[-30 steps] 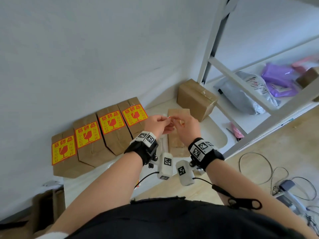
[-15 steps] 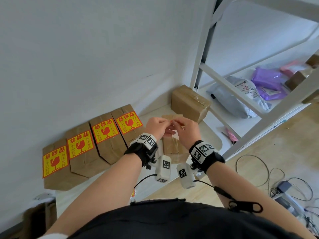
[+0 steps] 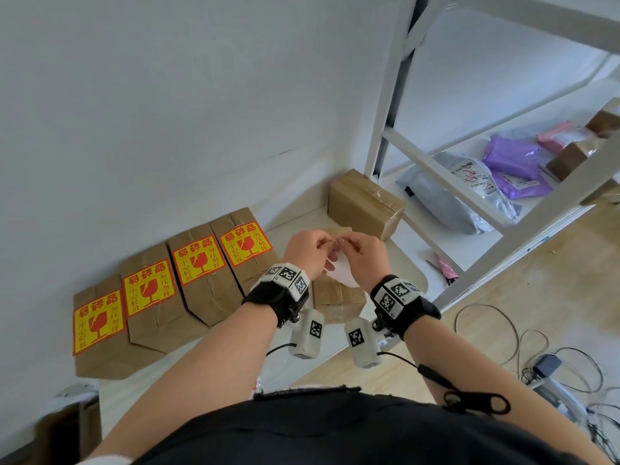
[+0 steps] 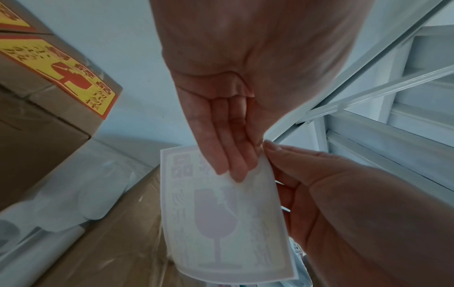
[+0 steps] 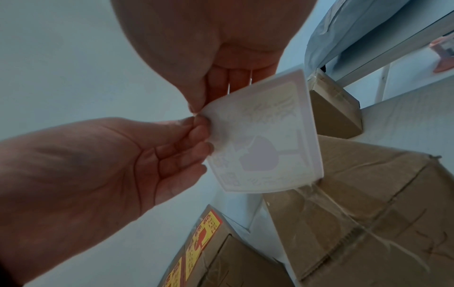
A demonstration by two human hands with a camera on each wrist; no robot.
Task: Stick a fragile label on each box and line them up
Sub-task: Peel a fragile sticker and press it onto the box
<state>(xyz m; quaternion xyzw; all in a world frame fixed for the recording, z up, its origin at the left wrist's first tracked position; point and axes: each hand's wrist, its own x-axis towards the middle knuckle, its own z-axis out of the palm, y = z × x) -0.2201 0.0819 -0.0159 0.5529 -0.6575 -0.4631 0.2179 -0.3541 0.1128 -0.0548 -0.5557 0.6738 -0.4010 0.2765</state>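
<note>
1. Both my hands are up in the middle of the head view, meeting at the top corner of one fragile label (image 4: 221,219). A second ago my fingertips were bunched close and only a scrap of orange showed between them; now the white back of the sheet hangs free below my wrists, with the glass symbol showing through it in reverse.

2. My left hand (image 3: 307,250) has its fingers nearly straight, laid along the back of the sheet, with the thumb out of sight on the other side. It pinches that top corner.

3. My right hand (image 3: 364,256) pinches the same corner from the right, thumb tip against fingertips, the other fingers loosely curled.

4. I judge that I am working the corner to split the sticker from its backing. I cannot tell whether the split has started.

5. Four labelled boxes (image 3: 198,283) stand in a row against the wall at the left of the head view, their yellow and red stickers up.

6. The unlabelled box (image 3: 335,302) lies right under my hands, its taped top bare. Another bare box (image 3: 364,203) sits above it in the frame, beside the white shelf rack (image 3: 523,213).

7. So four are done and two are left, and this label should go on the box below.
</note>
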